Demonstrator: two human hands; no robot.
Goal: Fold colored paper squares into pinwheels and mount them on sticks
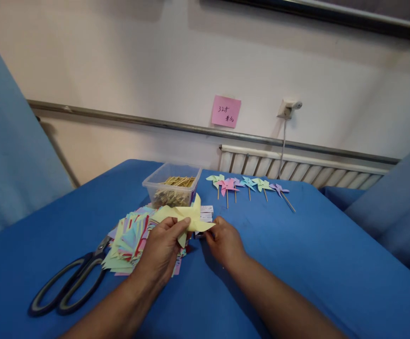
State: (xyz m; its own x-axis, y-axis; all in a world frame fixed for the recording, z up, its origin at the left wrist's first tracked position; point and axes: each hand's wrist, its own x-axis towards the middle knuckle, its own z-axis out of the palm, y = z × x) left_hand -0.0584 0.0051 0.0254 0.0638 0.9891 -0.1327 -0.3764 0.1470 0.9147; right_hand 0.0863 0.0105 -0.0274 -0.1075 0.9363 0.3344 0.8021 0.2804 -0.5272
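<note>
A pale yellow folded paper pinwheel (187,215) is held up above the blue table (307,254). My left hand (162,252) pinches its lower left part between thumb and fingers. My right hand (224,242) touches the pinwheel's right tip; whether it grips it or something small I cannot tell. Under my left hand lies a pile of cut coloured paper squares (130,242). Small white slips (207,213) lie just behind the pinwheel.
A clear plastic box of wooden sticks (171,186) stands behind the pile. Several finished pinwheels on sticks (249,186) lie in a row at the back. Black scissors (70,282) lie at the left. A pink note (225,111) hangs on the wall.
</note>
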